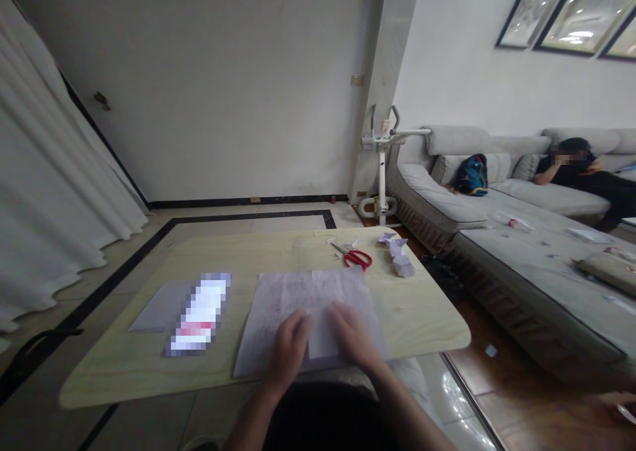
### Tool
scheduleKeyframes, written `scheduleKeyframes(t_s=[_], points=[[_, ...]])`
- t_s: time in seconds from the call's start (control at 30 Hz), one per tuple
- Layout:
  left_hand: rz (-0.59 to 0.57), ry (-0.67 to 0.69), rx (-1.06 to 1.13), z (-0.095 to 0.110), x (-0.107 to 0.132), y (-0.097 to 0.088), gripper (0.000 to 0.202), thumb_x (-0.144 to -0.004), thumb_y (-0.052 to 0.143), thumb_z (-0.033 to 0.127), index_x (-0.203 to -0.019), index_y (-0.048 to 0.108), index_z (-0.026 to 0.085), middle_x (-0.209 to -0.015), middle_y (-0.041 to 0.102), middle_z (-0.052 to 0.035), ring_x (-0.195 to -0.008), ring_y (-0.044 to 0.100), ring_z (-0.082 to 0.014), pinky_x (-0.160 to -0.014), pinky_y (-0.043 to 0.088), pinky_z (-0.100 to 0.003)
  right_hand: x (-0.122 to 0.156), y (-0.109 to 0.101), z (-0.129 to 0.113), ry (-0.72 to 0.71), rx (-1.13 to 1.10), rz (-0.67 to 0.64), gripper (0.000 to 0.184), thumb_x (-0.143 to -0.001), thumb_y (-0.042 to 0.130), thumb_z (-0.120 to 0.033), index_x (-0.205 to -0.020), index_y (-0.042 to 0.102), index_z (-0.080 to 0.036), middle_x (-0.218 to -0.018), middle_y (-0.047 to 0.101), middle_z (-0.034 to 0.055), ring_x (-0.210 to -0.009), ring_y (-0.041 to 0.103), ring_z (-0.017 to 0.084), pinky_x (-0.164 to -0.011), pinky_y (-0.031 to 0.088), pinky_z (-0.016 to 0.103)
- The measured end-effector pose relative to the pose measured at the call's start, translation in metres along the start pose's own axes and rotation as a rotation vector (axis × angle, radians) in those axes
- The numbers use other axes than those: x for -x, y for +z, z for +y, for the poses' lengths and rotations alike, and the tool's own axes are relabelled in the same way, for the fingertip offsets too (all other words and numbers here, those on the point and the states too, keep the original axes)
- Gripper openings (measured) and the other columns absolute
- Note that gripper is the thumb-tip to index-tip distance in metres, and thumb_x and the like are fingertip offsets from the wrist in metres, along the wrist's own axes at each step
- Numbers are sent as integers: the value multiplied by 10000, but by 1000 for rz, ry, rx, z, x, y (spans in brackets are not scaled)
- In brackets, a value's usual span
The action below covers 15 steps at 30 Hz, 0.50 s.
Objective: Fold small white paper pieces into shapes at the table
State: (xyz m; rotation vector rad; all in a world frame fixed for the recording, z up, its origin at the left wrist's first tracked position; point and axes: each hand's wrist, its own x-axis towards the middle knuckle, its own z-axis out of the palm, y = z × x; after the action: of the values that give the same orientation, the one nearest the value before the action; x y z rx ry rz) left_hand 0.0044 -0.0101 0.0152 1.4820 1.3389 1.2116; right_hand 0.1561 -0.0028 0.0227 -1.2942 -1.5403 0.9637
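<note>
One left hand point(289, 343) and one blurred right hand point(350, 333) are lying over paper point(281, 299) near the front of the table point(422, 318), seemingly steadying it flat; whether either is pinching it, cannot tell.

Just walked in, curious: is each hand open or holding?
Left hand: curled over the paper; grip cannot be told.
Right hand: blurred over the paper; grip cannot be told.
</note>
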Motion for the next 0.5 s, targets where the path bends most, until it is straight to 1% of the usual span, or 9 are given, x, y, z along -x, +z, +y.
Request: scheduleKeyframes(t_s=[0.1, 0.27, 0.4, 0.5], points=[[-10, 5, 9, -2, -1, 0, 294, -850, 486, 405, -623, 458, 221, -603, 453, 28, -613, 476, -173, -581, 403, -247, 0, -1, 0, 12, -28, -26, 331, -902, 419, -398, -636, 429, -201, -634, 474, -5, -637, 454, 157, -562, 392, 251], [-22, 20, 24, -5, -1, 2, 297, -864, 483, 397, -635, 466, 208, -621, 457, 27, -633, 476, -166, -591, 395, -238, 0, 1, 3, 10, -42, -62, 328, -895, 410, -393, -629, 404, -201, -627, 432, -14, -634, 425, 145, -544, 356, 235], [-38, 25, 25, -9, -2, 2, 320, -866, 484, 413, -627, 447, 203, -612, 435, 34, -629, 466, -157, -598, 396, -232, -2, 4, 5, -9, -35, -37, 348, -883, 411, -409, -602, 380, -205, -610, 415, -19, -620, 406, 140, -546, 344, 237], [-38, 12, 30, -10, -2, 2, 299, -869, 483, 403, -656, 495, 194, -649, 494, 18, -681, 501, -169, -647, 420, -239, -3, 5, 4, -6, -35, -18, 350, -885, 398, -413, -603, 379, -207, -615, 418, -18, -621, 407, 143, -546, 342, 240]])
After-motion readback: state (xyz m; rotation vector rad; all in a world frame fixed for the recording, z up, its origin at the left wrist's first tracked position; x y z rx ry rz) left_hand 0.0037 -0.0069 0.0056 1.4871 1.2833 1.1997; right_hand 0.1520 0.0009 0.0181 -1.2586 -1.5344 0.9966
